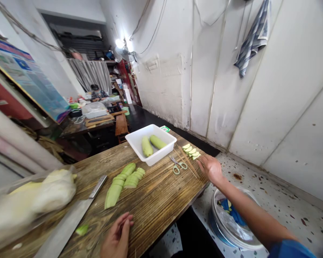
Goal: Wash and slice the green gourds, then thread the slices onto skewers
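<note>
My right hand (211, 167) reaches out to the far right end of the wooden table (156, 200), its fingers around thin bamboo skewers (188, 163) that lie there. Sliced green gourd pieces (191, 151) sit just beyond it, and green-handled scissors (178, 165) lie to its left. My left hand (117, 237) rests at the near table edge with fingers curled together, nothing visible in it. Cut gourd halves and slices (123, 181) lie mid-table. A cleaver (75, 215) lies to their left.
A white tub (136, 140) with two whole gourds stands at the far side. A bag of pale cabbage (29, 202) fills the left. On the floor at right stands a lined bucket (231, 222). A cloth (254, 36) hangs on the wall. A person sits far back.
</note>
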`<state>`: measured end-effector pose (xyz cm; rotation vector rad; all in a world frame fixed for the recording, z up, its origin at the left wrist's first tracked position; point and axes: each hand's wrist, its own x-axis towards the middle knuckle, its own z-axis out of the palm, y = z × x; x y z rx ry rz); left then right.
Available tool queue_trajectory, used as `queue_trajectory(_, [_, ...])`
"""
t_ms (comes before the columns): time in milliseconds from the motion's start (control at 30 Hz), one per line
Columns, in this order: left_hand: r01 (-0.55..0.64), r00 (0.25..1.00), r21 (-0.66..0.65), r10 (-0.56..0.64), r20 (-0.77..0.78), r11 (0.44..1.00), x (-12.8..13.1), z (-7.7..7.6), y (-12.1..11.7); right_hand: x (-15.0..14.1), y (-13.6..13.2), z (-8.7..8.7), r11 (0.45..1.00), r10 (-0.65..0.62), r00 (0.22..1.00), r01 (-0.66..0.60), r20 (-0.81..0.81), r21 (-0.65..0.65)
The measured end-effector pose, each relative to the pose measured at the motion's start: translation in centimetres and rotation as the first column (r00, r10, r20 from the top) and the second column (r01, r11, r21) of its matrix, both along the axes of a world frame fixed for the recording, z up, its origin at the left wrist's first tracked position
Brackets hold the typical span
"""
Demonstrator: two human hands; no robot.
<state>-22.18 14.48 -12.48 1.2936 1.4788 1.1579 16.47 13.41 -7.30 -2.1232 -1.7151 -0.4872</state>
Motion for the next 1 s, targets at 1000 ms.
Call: queue_trajectory(1000, [-0.013, 0.999, 0.219, 0.02, -0.031, 0.976, 1.2, -0.1, -0.9, 0.5, 3.8, -0.5, 0.912, -0.08, 0.972, -0.018, -0.221, -0.411])
